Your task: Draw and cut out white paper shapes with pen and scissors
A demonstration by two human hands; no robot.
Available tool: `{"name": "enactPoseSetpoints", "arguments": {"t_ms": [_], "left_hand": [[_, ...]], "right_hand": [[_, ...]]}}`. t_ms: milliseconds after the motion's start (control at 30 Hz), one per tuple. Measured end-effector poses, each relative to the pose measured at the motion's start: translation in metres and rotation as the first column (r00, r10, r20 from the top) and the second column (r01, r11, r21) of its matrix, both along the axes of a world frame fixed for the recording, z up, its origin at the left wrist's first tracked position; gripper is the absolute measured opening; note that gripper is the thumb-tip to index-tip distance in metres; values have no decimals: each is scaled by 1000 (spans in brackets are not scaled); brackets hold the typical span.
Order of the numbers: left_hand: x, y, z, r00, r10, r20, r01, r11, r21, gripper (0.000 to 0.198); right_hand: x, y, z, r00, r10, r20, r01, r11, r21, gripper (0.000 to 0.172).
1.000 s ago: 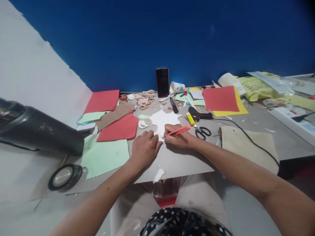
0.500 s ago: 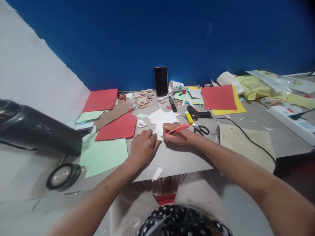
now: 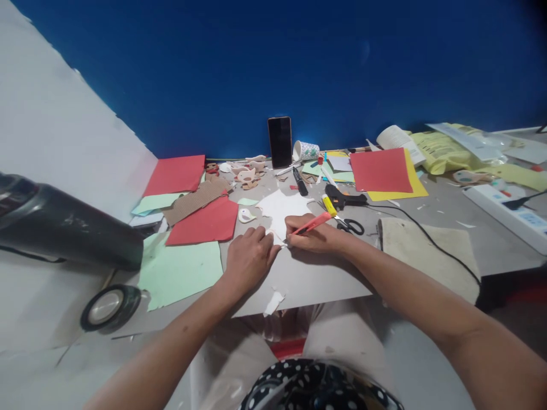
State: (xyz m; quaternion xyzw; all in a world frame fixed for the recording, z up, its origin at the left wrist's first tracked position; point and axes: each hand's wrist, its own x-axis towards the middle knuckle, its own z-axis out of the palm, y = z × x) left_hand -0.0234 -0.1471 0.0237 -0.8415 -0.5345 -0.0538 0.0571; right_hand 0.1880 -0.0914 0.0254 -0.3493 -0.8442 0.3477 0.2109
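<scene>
My right hand (image 3: 314, 238) is closed around an orange-pink craft knife (image 3: 313, 224), its tip down at the near edge of a white cut-out sheet (image 3: 282, 208). My left hand (image 3: 250, 256) rests just to the left, fingers curled and pressing on the sheet's near corner. Both hands lie on a grey board (image 3: 299, 279) over my lap. A small white scrap (image 3: 273, 302) lies at the board's near edge.
Red sheets (image 3: 205, 223) and green paper (image 3: 179, 270) lie left, with a tape roll (image 3: 109, 306) and a dark cylinder (image 3: 68, 228). Black scissors (image 3: 350, 226), a glue gun (image 3: 344, 199), a yellow glue stick (image 3: 329, 205), a phone (image 3: 280, 142) and a cup (image 3: 306, 151) lie behind.
The hands stay in nearly the same place; the knife handle has tilted slightly. The view has shifted a little.
</scene>
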Motion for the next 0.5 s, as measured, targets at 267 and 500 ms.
{"name": "enactPoseSetpoints", "arguments": {"t_ms": [267, 500], "left_hand": [[-1, 0, -3, 998, -8, 63, 9, 1000, -5, 26], [-7, 2, -7, 996, -19, 86, 15, 999, 48, 28]], "right_hand": [[2, 2, 1, 999, -17, -38, 14, 997, -78, 7], [9, 10, 0, 896, -316, -313, 185, 905, -384, 9]]}}
